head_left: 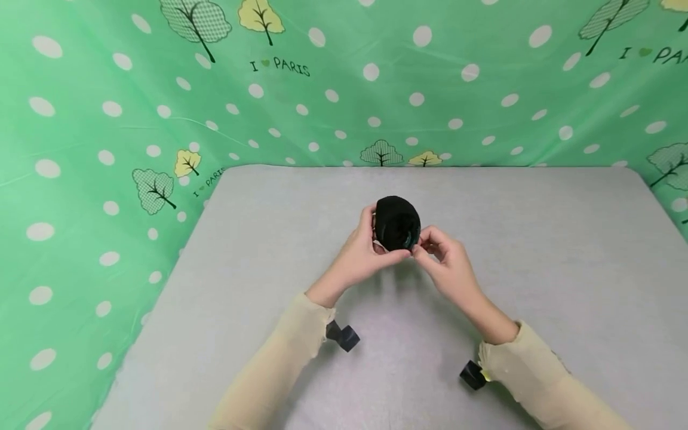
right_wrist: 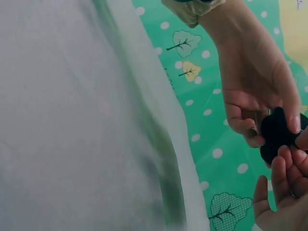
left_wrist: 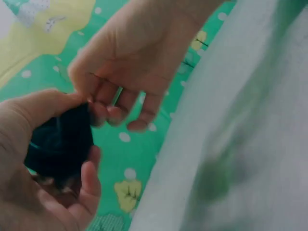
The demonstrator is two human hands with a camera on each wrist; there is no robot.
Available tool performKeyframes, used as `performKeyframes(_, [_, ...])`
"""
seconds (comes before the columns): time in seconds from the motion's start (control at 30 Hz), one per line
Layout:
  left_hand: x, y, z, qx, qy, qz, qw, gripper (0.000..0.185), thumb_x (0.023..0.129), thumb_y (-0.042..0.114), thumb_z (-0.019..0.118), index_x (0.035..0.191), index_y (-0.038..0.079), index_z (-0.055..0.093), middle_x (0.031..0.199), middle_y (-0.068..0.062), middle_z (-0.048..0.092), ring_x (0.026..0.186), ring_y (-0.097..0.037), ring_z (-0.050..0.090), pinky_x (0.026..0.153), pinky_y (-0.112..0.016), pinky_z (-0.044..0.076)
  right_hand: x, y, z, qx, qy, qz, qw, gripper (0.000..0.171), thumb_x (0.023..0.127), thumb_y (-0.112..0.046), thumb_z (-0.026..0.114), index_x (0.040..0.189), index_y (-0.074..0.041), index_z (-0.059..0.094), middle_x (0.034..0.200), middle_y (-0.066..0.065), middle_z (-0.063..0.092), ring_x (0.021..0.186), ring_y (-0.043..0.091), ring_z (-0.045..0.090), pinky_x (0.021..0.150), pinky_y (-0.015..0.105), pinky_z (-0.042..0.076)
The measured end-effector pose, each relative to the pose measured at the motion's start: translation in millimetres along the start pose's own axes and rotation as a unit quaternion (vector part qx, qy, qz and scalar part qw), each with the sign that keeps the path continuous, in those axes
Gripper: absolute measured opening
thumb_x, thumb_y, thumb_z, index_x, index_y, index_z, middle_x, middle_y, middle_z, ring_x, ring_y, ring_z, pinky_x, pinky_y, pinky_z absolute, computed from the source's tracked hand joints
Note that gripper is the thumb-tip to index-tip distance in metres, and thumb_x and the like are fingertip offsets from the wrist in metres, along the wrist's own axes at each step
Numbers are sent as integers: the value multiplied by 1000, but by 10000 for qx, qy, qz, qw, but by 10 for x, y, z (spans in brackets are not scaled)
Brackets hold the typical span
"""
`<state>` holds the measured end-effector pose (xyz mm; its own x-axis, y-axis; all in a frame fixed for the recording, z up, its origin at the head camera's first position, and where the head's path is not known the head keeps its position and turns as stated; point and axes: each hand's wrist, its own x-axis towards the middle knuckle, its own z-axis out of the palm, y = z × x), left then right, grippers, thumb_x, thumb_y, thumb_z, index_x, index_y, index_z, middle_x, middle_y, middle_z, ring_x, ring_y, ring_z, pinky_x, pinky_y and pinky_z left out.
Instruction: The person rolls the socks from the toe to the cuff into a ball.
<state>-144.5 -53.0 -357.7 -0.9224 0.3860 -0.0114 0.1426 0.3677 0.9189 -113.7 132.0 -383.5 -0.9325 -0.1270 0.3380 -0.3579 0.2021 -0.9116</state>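
A rounded black object (head_left: 396, 218) with a dark hollow facing up is held above the table in the head view; its exact kind cannot be made out. My left hand (head_left: 359, 255) grips it from the left, thumb along its near rim and fingers round the far side. On the right, my right hand (head_left: 452, 267) pinches its near right edge between thumb and forefinger. In the left wrist view, the black object (left_wrist: 62, 142) has a straight edge, and the other fingers of the right hand (left_wrist: 137, 57) hang loosely curled. The object's underside is hidden.
A grey table (head_left: 242, 239) lies beneath the hands. Green cloth (head_left: 344, 77) with white dots and trees hangs behind it and along the left. Small black devices (head_left: 349, 338) protrude beside both cream sleeves (head_left: 279, 358).
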Motion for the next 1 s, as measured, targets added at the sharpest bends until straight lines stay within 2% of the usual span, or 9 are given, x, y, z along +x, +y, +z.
performKeyframes(0.13, [9,-19,19,577,540,45,9969,78,84,24,78,147,9,35,126,-14,63,86,-23,66,74,-30,55,-18,1,8,-203,-165,-243,9994,7,90,7,57,86,2,58,82,4,59,80,4,57,77,15,48])
performKeyframes(0.27, [32,-59,26,1006,1085,49,9890,61,82,23,73,136,10,48,117,-14,69,90,-24,66,78,-37,54,-39,-5,40,-612,-422,-841,9937,15,89,8,60,84,-6,58,80,-1,61,79,5,56,77,19,47])
performKeyframes(0.37, [47,-86,16,1283,1257,-23,9837,52,83,23,72,130,11,52,107,-14,71,81,-24,63,72,-37,52,-51,-12,55,-709,-588,-1229,9881,20,87,8,61,84,-10,57,79,-3,60,78,5,55,76,20,46])
performKeyframes(0.43, [51,-96,8,1332,1115,-26,9848,51,85,23,70,131,10,52,108,-16,71,81,-25,62,72,-38,52,-59,-7,57,-702,-606,-1291,9873,19,87,9,60,84,-10,57,79,-4,59,78,6,55,76,21,46])
performKeyframes(0.5, [55,-106,-3,1043,741,-9,9918,55,87,23,70,136,10,48,117,-16,68,91,-25,64,78,-37,53,-67,-1,51,-535,-559,-1017,9918,15,88,8,59,85,-6,57,80,-4,58,79,5,55,76,20,47])
performKeyframes(0.6, [57,-111,-33,-354,-141,-49,9993,60,93,18,63,145,6,36,137,-18,56,117,-26,59,96,-38,50,-63,9,22,14,-287,-320,9991,7,92,7,55,87,2,56,81,-4,58,78,4,57,75,19,49])
performKeyframes(0.73, [61,-97,-81,-2240,-970,-166,9696,61,95,10,46,150,1,22,149,-23,39,128,-23,49,105,-36,45,-37,8,-54,759,-41,398,9963,9,96,6,50,88,10,53,80,-6,59,76,4,59,73,17,50])
performKeyframes(0.83, [58,-90,-102,-2487,-1092,-114,9623,57,97,8,43,151,1,24,149,-22,39,123,-18,51,99,-29,49,-20,1,-105,756,-130,630,9951,10,96,5,49,88,11,52,79,-7,60,75,6,62,74,18,52])
performKeyframes(1.0, [49,-89,-100,-2068,-922,-20,9740,51,96,5,55,144,3,36,142,-19,47,116,-19,60,88,-24,51,28,-8,-170,182,-170,920,9954,12,99,-7,56,92,3,54,82,-8,59,78,7,61,73,19,53])
